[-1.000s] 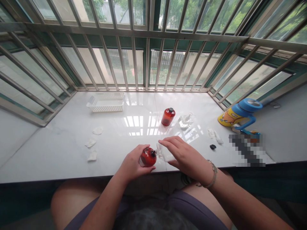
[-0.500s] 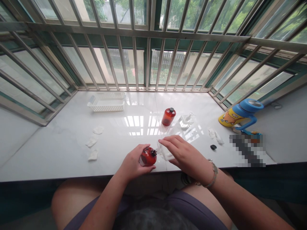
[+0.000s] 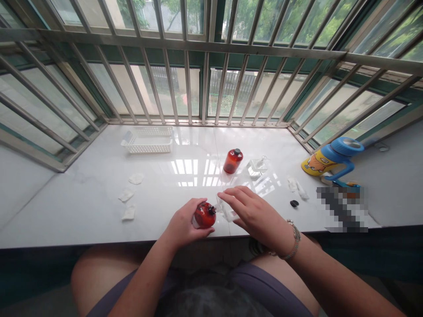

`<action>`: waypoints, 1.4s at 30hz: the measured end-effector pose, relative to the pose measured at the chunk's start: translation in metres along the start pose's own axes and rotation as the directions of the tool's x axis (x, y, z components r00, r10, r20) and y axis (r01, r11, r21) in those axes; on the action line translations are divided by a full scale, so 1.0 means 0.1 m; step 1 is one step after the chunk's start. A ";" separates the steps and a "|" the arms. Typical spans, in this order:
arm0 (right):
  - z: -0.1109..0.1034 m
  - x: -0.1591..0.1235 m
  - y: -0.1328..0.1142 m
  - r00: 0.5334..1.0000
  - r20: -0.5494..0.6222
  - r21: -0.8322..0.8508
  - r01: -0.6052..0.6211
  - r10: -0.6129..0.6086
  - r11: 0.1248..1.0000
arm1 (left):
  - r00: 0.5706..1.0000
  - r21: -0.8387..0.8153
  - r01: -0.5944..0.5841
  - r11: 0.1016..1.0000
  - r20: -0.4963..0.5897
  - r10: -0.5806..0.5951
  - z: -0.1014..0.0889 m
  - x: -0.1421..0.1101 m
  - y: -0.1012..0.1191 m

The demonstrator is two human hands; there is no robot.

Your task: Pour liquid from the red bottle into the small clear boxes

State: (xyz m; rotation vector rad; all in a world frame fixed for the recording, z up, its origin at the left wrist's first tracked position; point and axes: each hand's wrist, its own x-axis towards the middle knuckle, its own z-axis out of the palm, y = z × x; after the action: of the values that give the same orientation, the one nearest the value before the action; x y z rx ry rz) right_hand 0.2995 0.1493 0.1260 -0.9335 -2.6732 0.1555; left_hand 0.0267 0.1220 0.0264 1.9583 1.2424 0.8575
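My left hand (image 3: pixel 182 223) is wrapped round a reddish-brown bottle (image 3: pixel 202 215) whose dark mouth is uncapped. In my right hand (image 3: pixel 256 213) is a clear bottle (image 3: pixel 226 210), tilted so that its neck meets the mouth of the brown one. My fingers cover much of the clear bottle, and I cannot see whether liquid flows between the two. Behind my hands stands a second reddish-brown bottle (image 3: pixel 233 162) with a dark cap. Beside it sits another clear glass bottle (image 3: pixel 257 167). A small black cap (image 3: pixel 294 203) lies to the right of my right hand.
A white perforated basket (image 3: pixel 147 146) stands at the back left. Several crumpled white tissues (image 3: pixel 128 213) lie on the left, with more white scraps (image 3: pixel 297 187) on the right. A blue and yellow flask (image 3: pixel 325 159) stands at the right wall. Metal bars (image 3: pixel 194 46) enclose the white counter (image 3: pixel 82 202).
Both hands hold the same pose, with the two bottles mouth to mouth. Only the camera view has shifted very slightly.
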 end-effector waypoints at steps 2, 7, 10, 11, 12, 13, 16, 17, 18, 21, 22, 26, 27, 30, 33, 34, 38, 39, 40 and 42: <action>0.00 0.00 0.00 1.000 -0.002 -0.007 0.007 -0.007 1.000 | 1.000 -0.002 0.003 1.000 0.001 -0.003 0.00 0.00 0.00; 0.00 0.00 0.00 1.000 -0.015 -0.040 0.025 -0.025 0.999 | 1.000 -0.007 0.009 1.000 0.000 -0.009 -0.01 0.01 0.01; -0.01 0.01 0.00 0.999 -0.028 -0.059 0.039 -0.040 0.998 | 1.000 -0.007 0.013 1.000 0.000 -0.013 -0.01 0.01 0.00; -0.01 0.01 0.01 0.998 -0.034 -0.063 0.043 -0.045 0.997 | 1.000 -0.007 0.014 1.000 0.001 -0.014 -0.01 0.01 0.00; -0.01 0.01 0.01 0.998 -0.041 -0.067 0.046 -0.049 0.997 | 1.000 -0.007 0.014 1.000 0.000 -0.014 -0.01 0.01 0.00; -0.01 0.02 0.01 0.997 -0.049 -0.069 0.049 -0.052 0.996 | 1.000 -0.007 0.014 1.000 0.000 -0.014 -0.01 0.01 0.00; -0.02 0.03 0.00 0.996 -0.070 -0.077 0.058 -0.064 0.995 | 1.000 -0.007 0.012 1.000 -0.006 -0.012 -0.01 0.01 0.00; -0.02 0.03 0.00 0.995 -0.076 -0.080 0.063 -0.069 0.995 | 1.000 -0.007 0.012 1.000 -0.009 -0.012 -0.01 0.01 0.00; -0.02 0.04 0.00 0.994 -0.081 -0.084 0.066 -0.073 0.994 | 1.000 -0.008 0.012 1.000 -0.012 -0.012 -0.01 0.01 0.00; -0.03 0.05 0.00 0.992 -0.091 -0.101 0.077 -0.086 0.992 | 1.000 -0.011 0.014 1.000 -0.018 -0.014 -0.02 0.01 0.01; -0.03 0.05 0.00 0.992 -0.092 -0.106 0.079 -0.089 0.991 | 1.000 -0.012 0.014 1.000 -0.019 -0.014 -0.02 0.01 0.01; -0.02 0.04 0.01 0.991 -0.099 -0.116 0.077 -0.088 0.990 | 1.000 -0.020 0.013 1.000 -0.020 -0.013 -0.02 0.01 0.01; -0.02 0.03 0.01 0.991 -0.101 -0.115 0.076 -0.088 0.990 | 1.000 -0.021 0.014 1.000 -0.020 -0.014 -0.02 0.01 0.00; -0.01 0.02 0.02 0.990 -0.109 -0.124 0.081 -0.094 0.989 | 1.000 -0.022 0.015 1.000 -0.027 -0.016 -0.02 0.01 0.00; 0.00 0.01 0.03 0.987 -0.120 -0.157 0.088 -0.107 0.984 | 0.999 -0.023 0.017 1.000 -0.036 -0.018 -0.02 0.01 0.00; 0.01 0.01 0.03 0.986 -0.122 -0.169 0.090 -0.111 0.982 | 0.999 -0.025 0.017 1.000 -0.037 -0.018 -0.02 0.01 0.00; 0.01 0.02 0.03 0.984 -0.127 -0.196 0.098 -0.124 0.976 | 0.999 -0.036 0.019 0.999 -0.028 -0.020 -0.02 0.02 -0.01; 0.00 0.02 0.03 0.983 -0.130 -0.200 0.101 -0.128 0.975 | 0.999 -0.036 0.021 0.999 -0.025 -0.022 -0.02 0.02 -0.01; 0.00 0.02 0.03 0.982 -0.132 -0.203 0.103 -0.131 0.974 | 0.999 -0.036 0.022 0.999 -0.023 -0.023 -0.02 0.02 -0.01; 0.00 0.03 0.03 0.981 -0.139 -0.205 0.103 -0.134 0.973 | 0.999 -0.037 0.021 0.999 -0.023 -0.022 -0.02 0.02 -0.01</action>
State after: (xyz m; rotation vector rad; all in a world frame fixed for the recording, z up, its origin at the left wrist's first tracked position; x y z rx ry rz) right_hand 0.2994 0.1533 0.1258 -0.8016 -2.6261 -0.2036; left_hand 0.0252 0.1244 0.0277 1.9075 1.2505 0.8885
